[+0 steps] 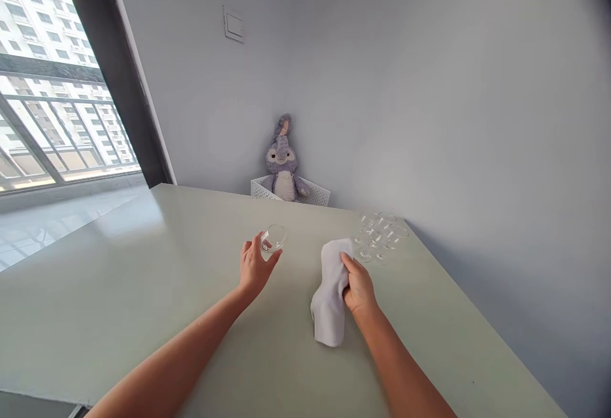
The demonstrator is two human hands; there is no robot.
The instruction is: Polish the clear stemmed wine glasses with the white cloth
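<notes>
Over the pale surface [157, 278], your left hand [254, 270] seems to grip a clear glass [275, 237], left of the cloth [330, 306] your right hand [361, 285] pinches. I'd call this step holding both; moving either calls for gentle pressure.

Inspected one broad, flat, pale grey-green, faintly glossy tabletop [143, 303], with bright reflected light across the far left; found a close cluster of clear, stemmed drinking glasses [376, 237] directly on it, standing upright near the far right corner; unable to establish an exact count owing to overlap; also noted one tiny dark speck [473, 382] on the surface, towards the right front.
</notes>
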